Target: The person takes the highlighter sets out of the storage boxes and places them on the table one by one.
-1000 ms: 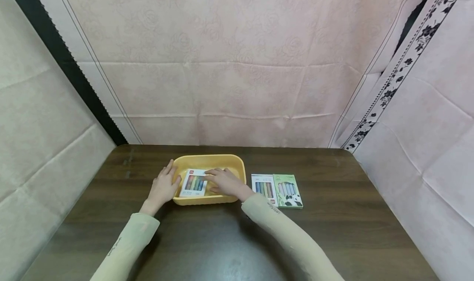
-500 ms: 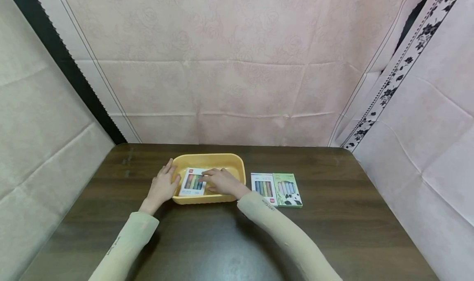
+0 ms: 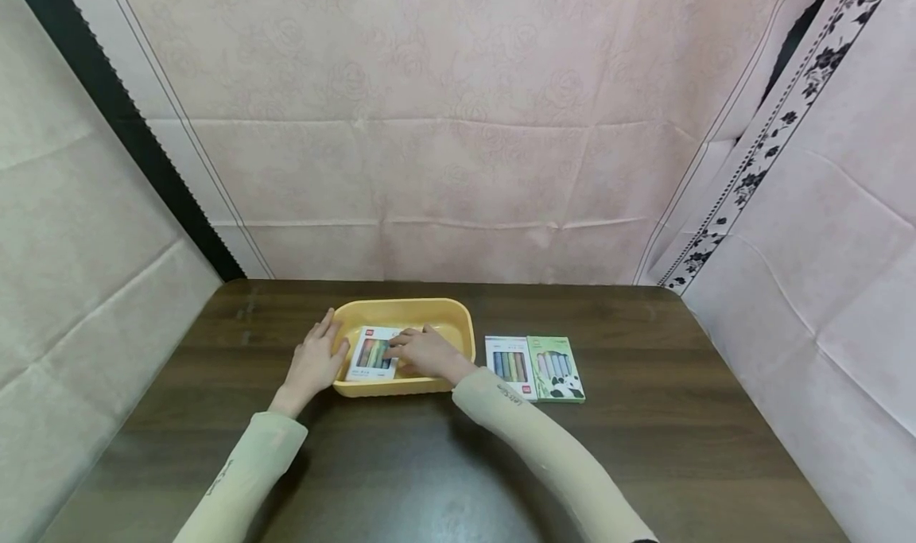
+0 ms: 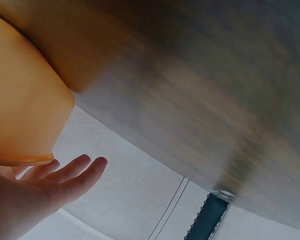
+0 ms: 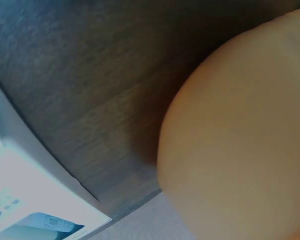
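My left hand point(image 3: 312, 360) rests at the left end of a yellow plastic tray point(image 3: 458, 311). Its fingers lie fairly straight along the rim, which the left wrist view shows close against the hand. Inside the tray, on the left, lies a flat white box point(image 3: 366, 368) showing a row of coloured sticks, perhaps pens. My right hand point(image 3: 427, 352) reaches in over the tray's front right part, its fingers extended over the box's right edge. Its thumb is hidden, and the right wrist view shows only the tray's outside, not the hand.
Right of the tray, a similar white box point(image 3: 506, 346) lies beside a green box point(image 3: 554, 348) with a panda picture; their edges touch. The brown wooden table point(image 3: 644, 416) ends at a pale cloth wall point(image 3: 458, 169) behind, with cloth on both sides.
My right hand has shifted a little to the left, further over the white box. The left hand, the tray and the boxes stay in place.
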`<state>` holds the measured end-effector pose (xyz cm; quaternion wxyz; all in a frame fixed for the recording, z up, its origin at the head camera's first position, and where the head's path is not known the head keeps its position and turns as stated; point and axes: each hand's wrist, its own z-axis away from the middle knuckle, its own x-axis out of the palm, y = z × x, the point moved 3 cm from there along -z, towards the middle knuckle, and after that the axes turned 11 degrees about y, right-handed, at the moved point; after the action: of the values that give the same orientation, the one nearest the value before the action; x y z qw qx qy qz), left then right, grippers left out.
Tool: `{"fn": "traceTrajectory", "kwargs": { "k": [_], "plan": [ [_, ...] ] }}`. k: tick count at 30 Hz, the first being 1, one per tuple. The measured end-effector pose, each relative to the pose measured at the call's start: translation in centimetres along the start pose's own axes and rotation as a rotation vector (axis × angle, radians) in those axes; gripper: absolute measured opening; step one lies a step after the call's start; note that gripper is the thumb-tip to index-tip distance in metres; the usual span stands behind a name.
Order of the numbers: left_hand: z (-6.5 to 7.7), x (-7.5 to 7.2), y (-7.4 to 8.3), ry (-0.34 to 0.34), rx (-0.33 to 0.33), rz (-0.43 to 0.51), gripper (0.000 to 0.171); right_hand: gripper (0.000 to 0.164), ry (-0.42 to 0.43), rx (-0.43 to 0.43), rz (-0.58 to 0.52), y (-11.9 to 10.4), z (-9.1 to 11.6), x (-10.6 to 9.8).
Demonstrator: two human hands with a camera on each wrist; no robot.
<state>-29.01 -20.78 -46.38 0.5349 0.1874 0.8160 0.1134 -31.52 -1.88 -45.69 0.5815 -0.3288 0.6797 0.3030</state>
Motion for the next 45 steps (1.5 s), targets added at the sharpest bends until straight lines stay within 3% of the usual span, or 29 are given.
{"fn": "traceTrajectory", "kwargs": {
  "k": [10, 17, 31, 45],
  "plan": [
    [0.0, -0.1, 0.1, -0.009, -0.005, 0.004, 0.048, 0.035, 0.035, 0.019, -0.039, 0.4, 0.1, 0.1],
    [0.0, -0.1, 0.1, -0.015, -0.008, -0.004, 0.049, 0.033, 0.052, -0.018, 0.014, 0.3, 0.2, -0.1],
    [-0.1, 0.0, -0.1, -0.033, -0.038, -0.017, 0.051, 0.025, 0.109, -0.011, 0.029, 0.7, 0.8, -0.7],
    [-0.1, -0.1, 0.2, -0.039, -0.027, -0.041, 0.050, 0.023, 0.070, 0.022, 0.009, 1.0, 1.3, -1.1]
  ]
}}
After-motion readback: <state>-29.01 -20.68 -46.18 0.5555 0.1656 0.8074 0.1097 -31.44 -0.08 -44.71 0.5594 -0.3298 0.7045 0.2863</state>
